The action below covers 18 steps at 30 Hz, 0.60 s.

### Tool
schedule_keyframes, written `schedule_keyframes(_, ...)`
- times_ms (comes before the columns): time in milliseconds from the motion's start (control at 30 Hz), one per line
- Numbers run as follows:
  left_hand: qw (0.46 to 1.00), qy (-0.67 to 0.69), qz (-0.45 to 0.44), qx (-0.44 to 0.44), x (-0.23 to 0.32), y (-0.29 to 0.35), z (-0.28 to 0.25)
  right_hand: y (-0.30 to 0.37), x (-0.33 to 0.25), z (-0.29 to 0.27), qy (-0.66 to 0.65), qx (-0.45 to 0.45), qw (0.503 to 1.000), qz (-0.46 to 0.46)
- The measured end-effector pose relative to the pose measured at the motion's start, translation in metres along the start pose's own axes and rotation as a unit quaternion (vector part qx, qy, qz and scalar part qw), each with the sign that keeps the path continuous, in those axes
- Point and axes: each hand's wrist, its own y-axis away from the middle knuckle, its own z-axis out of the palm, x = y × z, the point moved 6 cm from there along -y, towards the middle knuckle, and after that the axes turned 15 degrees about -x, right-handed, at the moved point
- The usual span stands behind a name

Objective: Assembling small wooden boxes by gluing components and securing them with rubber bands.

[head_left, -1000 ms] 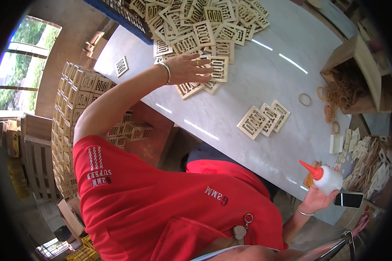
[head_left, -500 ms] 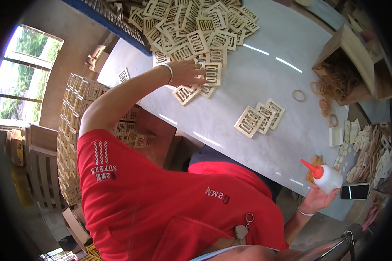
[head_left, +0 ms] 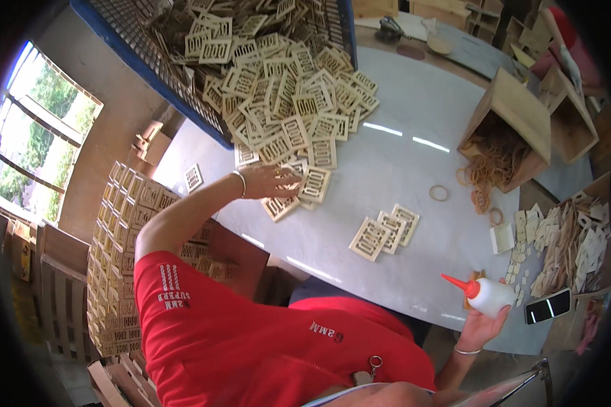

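My left hand (head_left: 276, 182) reaches across the table at the near edge of a heap of flat, pale wooden pieces (head_left: 293, 132) with slots cut through them. Its fingers stretch over a few overlapping pieces, and a slotted piece (head_left: 316, 183) lies just past the fingertips. What the fingertips touch is partly hidden. On the right, my right hand (head_left: 483, 327) is closed round a white squeeze glue bottle (head_left: 493, 298), whose red nozzle (head_left: 458, 282) points left. Between the hands, three slotted pieces (head_left: 366, 239) lie overlapping on the table.
A blue-rimmed basket (head_left: 159, 102) of similar pieces stands behind the heap. Rubber bands spill from a wooden box (head_left: 516, 119). A phone (head_left: 548, 307) lies at right beside small wooden scraps (head_left: 570, 237). Stacked slotted pieces (head_left: 125, 251) stand left of the table (head_left: 400, 176).
The view has tilted up, showing more of the basket and far table. My left hand has drawn back slightly from the slotted piece. My right hand keeps the glue bottle.
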Motion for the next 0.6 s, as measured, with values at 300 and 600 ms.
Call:
schedule_keyframes(300, 0.999, 0.001, -0.021, 0.034, -0.008, 0.002, -0.001, 0.001, 0.002, 0.009, -0.054, -0.065, 0.996, 0.011)
schedule_keyframes(600, 0.939, 0.074, -0.179, 0.284, -0.003, 0.06, -0.056, -0.006, 0.004, -0.009, -0.021, -0.009, 1.0, 0.009)
